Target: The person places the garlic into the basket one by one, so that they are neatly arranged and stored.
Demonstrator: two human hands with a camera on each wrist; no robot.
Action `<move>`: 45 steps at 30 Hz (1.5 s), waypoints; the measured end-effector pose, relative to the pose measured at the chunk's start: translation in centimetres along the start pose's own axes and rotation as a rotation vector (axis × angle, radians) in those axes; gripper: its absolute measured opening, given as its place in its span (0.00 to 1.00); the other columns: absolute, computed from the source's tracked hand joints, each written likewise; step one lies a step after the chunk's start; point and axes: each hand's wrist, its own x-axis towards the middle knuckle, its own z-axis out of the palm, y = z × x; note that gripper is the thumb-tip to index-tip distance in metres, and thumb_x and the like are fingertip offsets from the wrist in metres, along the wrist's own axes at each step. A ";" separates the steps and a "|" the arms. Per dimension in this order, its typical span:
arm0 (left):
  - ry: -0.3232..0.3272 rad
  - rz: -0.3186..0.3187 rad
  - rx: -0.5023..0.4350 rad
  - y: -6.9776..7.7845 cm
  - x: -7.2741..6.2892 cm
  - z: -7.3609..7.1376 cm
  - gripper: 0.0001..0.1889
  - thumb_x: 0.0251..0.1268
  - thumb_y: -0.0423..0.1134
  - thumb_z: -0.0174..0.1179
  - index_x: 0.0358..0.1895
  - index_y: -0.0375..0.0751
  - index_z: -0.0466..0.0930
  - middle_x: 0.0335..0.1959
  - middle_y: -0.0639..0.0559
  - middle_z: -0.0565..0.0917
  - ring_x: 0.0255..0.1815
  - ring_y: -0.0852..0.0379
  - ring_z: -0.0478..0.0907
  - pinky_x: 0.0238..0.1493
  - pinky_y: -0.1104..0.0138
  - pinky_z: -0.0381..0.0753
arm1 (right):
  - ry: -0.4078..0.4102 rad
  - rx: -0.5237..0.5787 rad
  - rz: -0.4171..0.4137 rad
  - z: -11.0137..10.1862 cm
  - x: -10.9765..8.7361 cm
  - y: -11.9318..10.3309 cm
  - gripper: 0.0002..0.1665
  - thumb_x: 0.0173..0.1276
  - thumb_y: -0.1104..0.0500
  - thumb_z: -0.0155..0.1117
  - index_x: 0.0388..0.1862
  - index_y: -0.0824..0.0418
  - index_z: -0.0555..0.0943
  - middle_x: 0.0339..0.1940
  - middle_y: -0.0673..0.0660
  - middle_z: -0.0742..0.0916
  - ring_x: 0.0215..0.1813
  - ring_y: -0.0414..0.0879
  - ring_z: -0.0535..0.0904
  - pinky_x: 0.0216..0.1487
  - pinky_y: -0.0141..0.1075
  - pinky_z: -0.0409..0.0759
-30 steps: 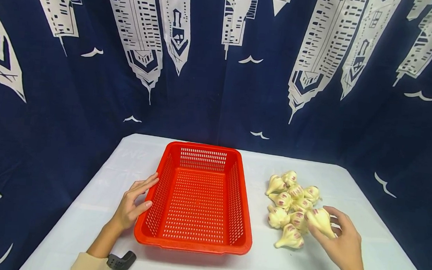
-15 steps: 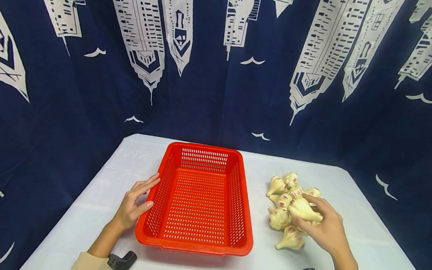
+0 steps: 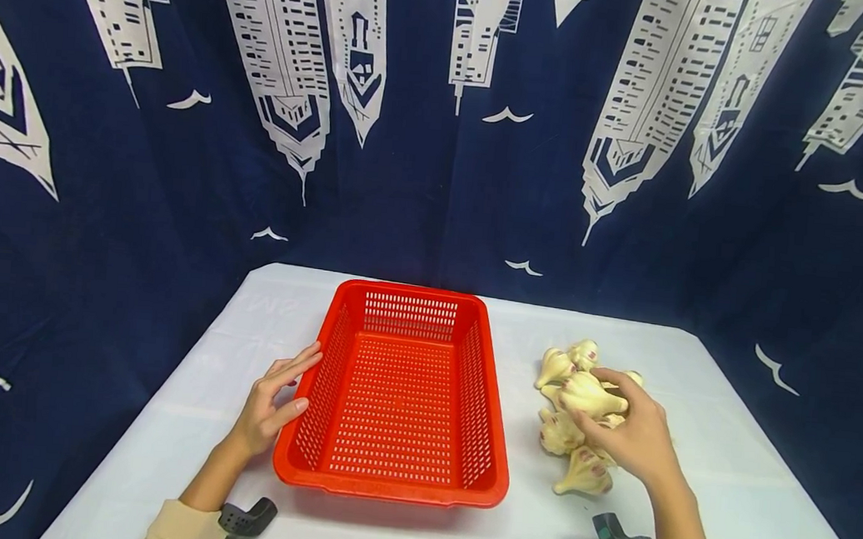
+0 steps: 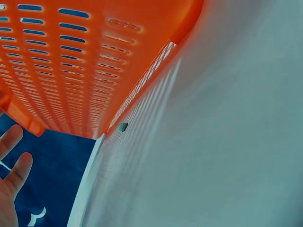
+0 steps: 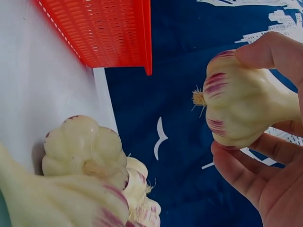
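One red basket (image 3: 389, 489), left hand (image 3: 268, 400) spread at left rim. Right hand (image 3: 633, 425) pinches one garlic (image 3: 588, 396) above pile (image 3: 561, 434) of at least six, right side. Faint marks (image 3: 273, 303), far-left table (image 3: 265, 329), unreadable.

bright, even light across the head view, soft shadow beneath the red basket (image 3: 395, 405), faint sheen on the curtain (image 3: 410, 193) at upper right; over to the left wrist, dimmer and teal-tinted, light striping the counter (image 4: 213, 132); right wrist bluish, held garlic bulb (image 5: 248, 101) crisp, nearest bulb (image 5: 61, 201) softer
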 end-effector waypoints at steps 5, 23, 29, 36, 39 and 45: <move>0.005 0.001 -0.001 0.0 0.1 0.0 0.31 0.51 0.33 0.53 0.65 0.30 0.74 0.69 0.37 0.71 0.54 0.53 0.70 0.46 0.64 0.70 | 0.014 -0.019 -0.037 0.3 0.7 -0.3 0.35 0.50 0.63 0.78 0.58 0.67 0.78 0.53 0.68 0.83 0.53 0.63 0.78 0.41 0.51 0.80; 0.004 -0.009 -0.001 0.1 0.0 0.1 0.31 0.52 0.33 0.53 0.65 0.29 0.74 0.69 0.36 0.70 0.53 0.54 0.70 0.44 0.60 0.70 | 0.032 0.152 -0.089 2.7 3.9 -2.1 0.33 0.47 0.64 0.80 0.55 0.65 0.80 0.46 0.59 0.85 0.32 0.43 0.78 0.32 0.29 0.78; 0.000 -0.022 -0.012 0.3 0.0 0.0 0.31 0.52 0.34 0.52 0.65 0.29 0.74 0.70 0.36 0.70 0.54 0.54 0.70 0.45 0.60 0.70 | 0.001 0.197 -0.044 3.8 4.6 -3.1 0.30 0.51 0.60 0.80 0.54 0.63 0.80 0.35 0.55 0.83 0.26 0.45 0.79 0.29 0.32 0.78; 0.005 -0.001 -0.004 0.2 0.0 0.1 0.31 0.52 0.33 0.52 0.64 0.29 0.74 0.70 0.37 0.70 0.54 0.54 0.71 0.45 0.63 0.69 | -0.029 0.208 -0.083 4.7 5.5 -3.8 0.30 0.50 0.59 0.81 0.52 0.63 0.80 0.35 0.53 0.83 0.27 0.45 0.79 0.31 0.36 0.80; 0.003 0.000 -0.003 0.2 -0.1 0.1 0.31 0.52 0.33 0.53 0.64 0.29 0.74 0.70 0.36 0.70 0.53 0.54 0.71 0.44 0.64 0.69 | -0.033 0.203 -0.100 4.8 6.0 -4.3 0.30 0.49 0.59 0.81 0.52 0.62 0.80 0.39 0.53 0.84 0.29 0.46 0.78 0.31 0.36 0.81; 0.003 0.000 -0.001 0.2 0.0 0.1 0.31 0.52 0.33 0.53 0.65 0.30 0.74 0.70 0.37 0.70 0.52 0.54 0.71 0.45 0.64 0.69 | -0.049 0.174 -0.099 4.9 7.0 -5.4 0.29 0.50 0.55 0.81 0.51 0.61 0.81 0.39 0.53 0.84 0.32 0.47 0.78 0.33 0.40 0.81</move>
